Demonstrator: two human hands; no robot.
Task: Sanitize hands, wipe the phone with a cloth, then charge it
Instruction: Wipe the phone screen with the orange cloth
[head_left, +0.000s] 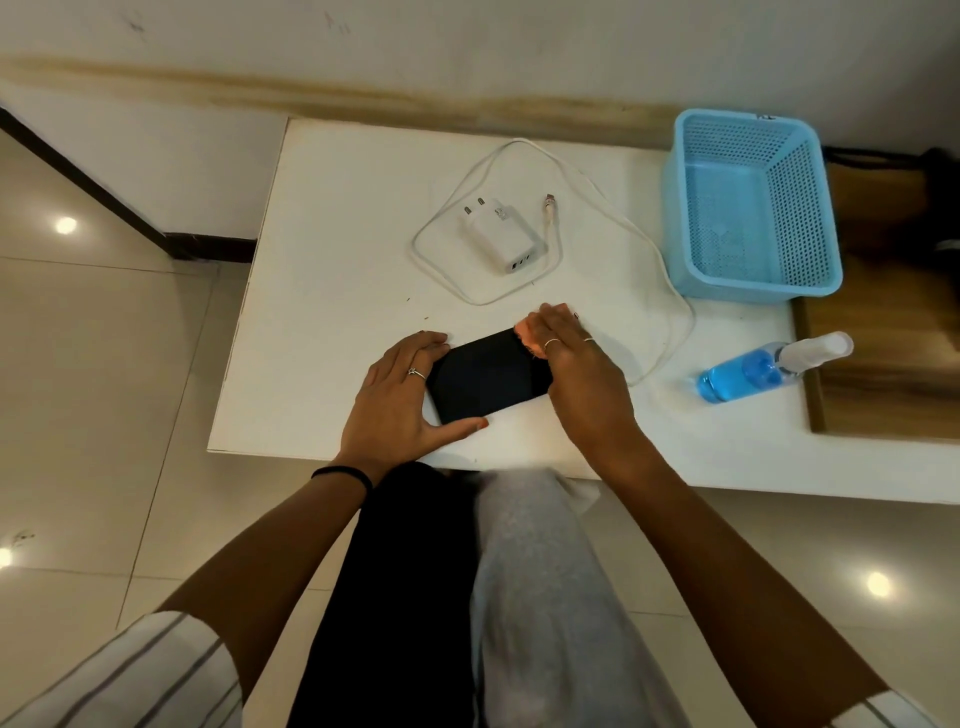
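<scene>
Nearest me, my left hand (397, 395) braces the phone (488, 376) flat on the white table (322, 322), thumb and fingers along its edges. My right hand (569, 353) presses the orange cloth (527, 335), flat-fingered. Glass looks slick and rigid; I'd hold its sides. Farther off lies the charger (501, 236).

Your right hand (566, 353) covers the phone's (488, 376) right end and nearly all of the orange cloth (525, 335), so only a sliver shows at its far-left edge. Your left hand (400, 400) hides the phone's left end. The table (332, 322) runs off the right edge.
</scene>
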